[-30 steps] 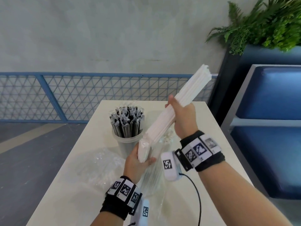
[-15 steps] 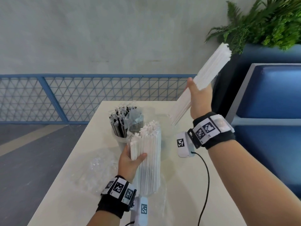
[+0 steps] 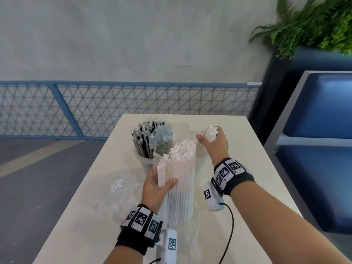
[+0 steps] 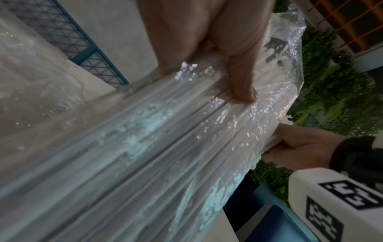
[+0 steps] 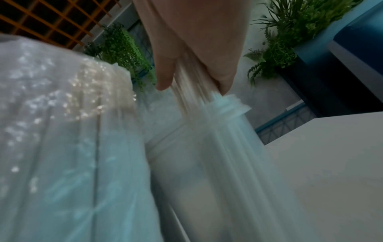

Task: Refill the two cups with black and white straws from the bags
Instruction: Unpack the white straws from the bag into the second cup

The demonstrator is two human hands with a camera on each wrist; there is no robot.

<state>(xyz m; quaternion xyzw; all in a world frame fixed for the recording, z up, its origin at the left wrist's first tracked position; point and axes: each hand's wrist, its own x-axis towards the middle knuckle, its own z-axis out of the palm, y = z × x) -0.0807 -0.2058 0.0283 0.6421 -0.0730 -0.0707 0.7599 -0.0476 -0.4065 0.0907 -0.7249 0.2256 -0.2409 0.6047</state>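
Observation:
My left hand (image 3: 161,182) grips an open clear bag of white straws (image 3: 181,180) that stands upright on the table; its thumb (image 4: 244,91) presses the plastic. My right hand (image 3: 211,141) grips a smaller bundle of white straws (image 3: 209,131) near their tops. The bundle's lower part sits inside a clear cup (image 5: 234,104), which is faint in the head view. Behind the bag, another clear cup (image 3: 145,163) holds wrapped black straws (image 3: 144,137).
A crumpled empty plastic bag (image 3: 122,189) lies left of my left hand. The white table (image 3: 247,168) ends at a blue mesh fence (image 3: 95,109). A blue bench (image 3: 322,130) and a planter with ferns (image 3: 312,25) stand to the right.
My right hand pulled a bundle of white straws up out of the bag, then lowered it into the clear cup. My left hand stood the bag upright on the table.

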